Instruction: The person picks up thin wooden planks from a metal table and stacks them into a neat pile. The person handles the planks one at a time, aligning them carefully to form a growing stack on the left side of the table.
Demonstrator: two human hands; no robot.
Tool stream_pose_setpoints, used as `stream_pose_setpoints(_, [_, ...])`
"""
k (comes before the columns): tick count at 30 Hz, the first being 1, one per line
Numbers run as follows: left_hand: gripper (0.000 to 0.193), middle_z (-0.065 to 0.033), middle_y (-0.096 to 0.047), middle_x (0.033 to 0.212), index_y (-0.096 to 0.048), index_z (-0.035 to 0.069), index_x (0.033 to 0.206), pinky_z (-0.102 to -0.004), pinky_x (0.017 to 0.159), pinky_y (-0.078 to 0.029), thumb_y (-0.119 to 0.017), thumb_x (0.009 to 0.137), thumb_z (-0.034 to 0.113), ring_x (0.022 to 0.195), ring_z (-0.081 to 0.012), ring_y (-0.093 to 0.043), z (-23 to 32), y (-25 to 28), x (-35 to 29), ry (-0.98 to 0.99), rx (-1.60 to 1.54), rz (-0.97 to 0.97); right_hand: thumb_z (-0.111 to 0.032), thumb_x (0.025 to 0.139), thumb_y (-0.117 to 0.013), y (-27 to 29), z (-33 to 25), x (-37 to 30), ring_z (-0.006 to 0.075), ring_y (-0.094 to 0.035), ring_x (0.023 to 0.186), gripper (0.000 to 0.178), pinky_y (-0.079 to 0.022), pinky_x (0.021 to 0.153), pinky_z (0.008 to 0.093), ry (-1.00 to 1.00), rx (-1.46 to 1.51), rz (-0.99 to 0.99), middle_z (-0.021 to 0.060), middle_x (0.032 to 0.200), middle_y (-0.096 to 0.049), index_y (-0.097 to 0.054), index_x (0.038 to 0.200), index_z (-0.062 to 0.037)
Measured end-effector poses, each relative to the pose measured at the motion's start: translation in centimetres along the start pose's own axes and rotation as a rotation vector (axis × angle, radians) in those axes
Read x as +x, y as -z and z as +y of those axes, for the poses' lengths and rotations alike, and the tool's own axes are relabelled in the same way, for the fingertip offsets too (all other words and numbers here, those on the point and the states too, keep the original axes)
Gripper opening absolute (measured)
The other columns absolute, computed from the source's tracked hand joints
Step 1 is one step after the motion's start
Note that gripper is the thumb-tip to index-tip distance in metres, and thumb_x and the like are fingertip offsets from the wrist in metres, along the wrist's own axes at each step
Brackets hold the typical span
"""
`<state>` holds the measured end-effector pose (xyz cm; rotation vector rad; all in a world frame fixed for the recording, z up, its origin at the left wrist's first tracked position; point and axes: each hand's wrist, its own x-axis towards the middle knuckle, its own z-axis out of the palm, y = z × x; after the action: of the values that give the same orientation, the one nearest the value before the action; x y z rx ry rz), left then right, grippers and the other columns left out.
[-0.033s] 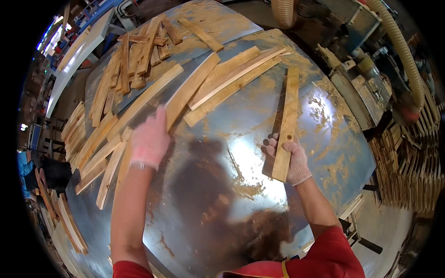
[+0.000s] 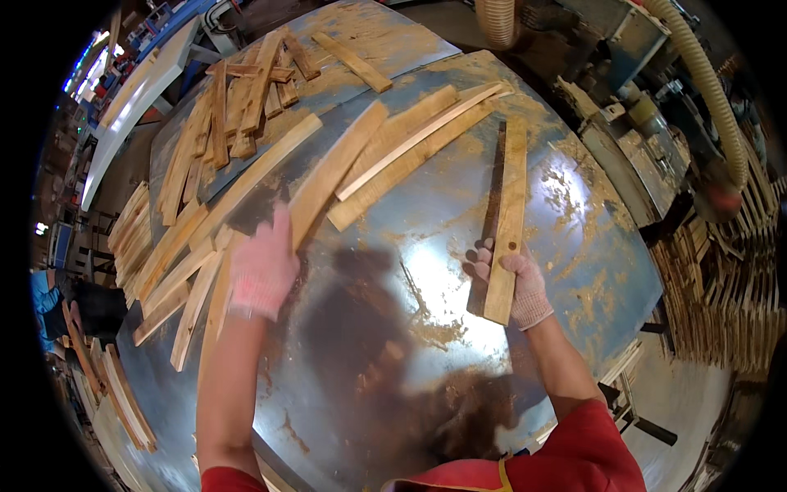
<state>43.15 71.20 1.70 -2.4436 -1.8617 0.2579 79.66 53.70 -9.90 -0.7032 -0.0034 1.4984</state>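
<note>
My right hand (image 2: 529,289), in a pale knit glove, grips the near end of a long narrow wooden strip (image 2: 512,189). Its thumb lies on the top face, close to a dark knot, and the fingers come round the left edge. The strip points away from me over the metal table. My left hand (image 2: 264,264), in a pinkish glove and slightly blurred, is beside the near end of another wooden board (image 2: 340,164). Its fingers stretch forward along that board's left edge; whether they touch it is unclear. Against this board lie more light boards (image 2: 414,160).
The metal table (image 2: 377,312) is dusted with sawdust. Several loose boards (image 2: 176,303) spread along its left side, and a heap of short pieces (image 2: 254,90) covers the far left. A machine (image 2: 643,156) with a ribbed hose stands at right, above stacked strips (image 2: 721,295).
The board by my left hand has tipped flatter and shifted slightly left. My left hand has drawn back a little toward me, fingers straighter. The right hand still holds its strip, barely moved.
</note>
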Motion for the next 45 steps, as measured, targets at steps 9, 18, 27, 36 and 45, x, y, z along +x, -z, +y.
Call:
stream_pose_setpoints(9, [0.101, -0.0214, -0.064, 0.151, -0.039, 0.008, 0.168, -0.0448, 0.105, -0.059, -0.087, 0.082, 0.03, 0.126, -0.0382, -0.072, -2.8, -9.1, -34.3, 0.147, -1.015, -0.535, -0.011, 0.098, -0.07, 1.5, 4.8, -11.9, 0.0262, -0.066, 0.122, 0.076, -0.053, 0.108, 0.0364, 0.33, -1.196, 0.281, 0.0152, 0.141, -0.065, -0.036, 0.165, 0.0034])
stream_pose_setpoints(18, [0.05, -0.0077, -0.072, 0.091, -0.067, 0.006, 0.137, -0.0378, 0.078, -0.059, -0.073, 0.088, 0.016, 0.084, -0.0261, -0.071, -0.5, -9.8, -56.1, 0.631, -2.174, -0.654, 0.0, 0.088, -0.081, -3.8, 17.2, -23.5, 0.0222, -0.069, 0.1, 0.066, -0.059, 0.088, 0.0348, -0.029, -0.912, 0.068, 0.0114, 0.12, -0.072, -0.053, 0.148, -0.0001])
stream_pose_setpoints(27, [0.064, -0.0157, -0.06, 0.128, -0.06, 0.007, 0.141, -0.052, 0.105, -0.044, -0.079, 0.081, 0.022, 0.124, -0.0388, -0.055, -1.5, -19.5, -77.0, 0.68, -0.273, 0.106, -0.013, 0.092, -0.078, 2.4, 29.7, -32.2, 0.0245, -0.068, 0.111, 0.059, -0.055, 0.099, 0.0384, -0.24, -0.988, 0.074, 0.0121, 0.126, -0.073, -0.062, 0.146, 0.003])
stream_pose_setpoints(36, [0.085, -0.0214, -0.049, 0.155, -0.052, 0.004, 0.153, -0.0594, 0.121, -0.037, -0.083, 0.077, 0.027, 0.149, -0.0476, -0.042, -1.9, -15.0, -71.3, 0.5, -0.334, 0.085, -0.043, 0.09, -0.079, -22.3, 14.7, -11.6, 0.0317, -0.059, 0.139, 0.092, -0.047, 0.114, 0.0409, 0.502, -1.108, -0.379, 0.0283, 0.148, -0.062, -0.041, 0.163, 0.0004])
stream_pose_setpoints(45, [0.076, -0.019, -0.055, 0.149, -0.057, 0.005, 0.146, -0.0583, 0.116, -0.041, -0.082, 0.076, 0.023, 0.142, -0.0409, -0.05, 2.2, -14.7, -59.1, 0.268, -0.612, 0.04, -0.033, 0.077, -0.084, 0.1, 2.6, -11.9, 0.0406, -0.06, 0.135, 0.089, -0.049, 0.116, 0.046, 0.351, -2.502, 0.358, 0.0209, 0.146, -0.061, -0.048, 0.154, -0.0058])
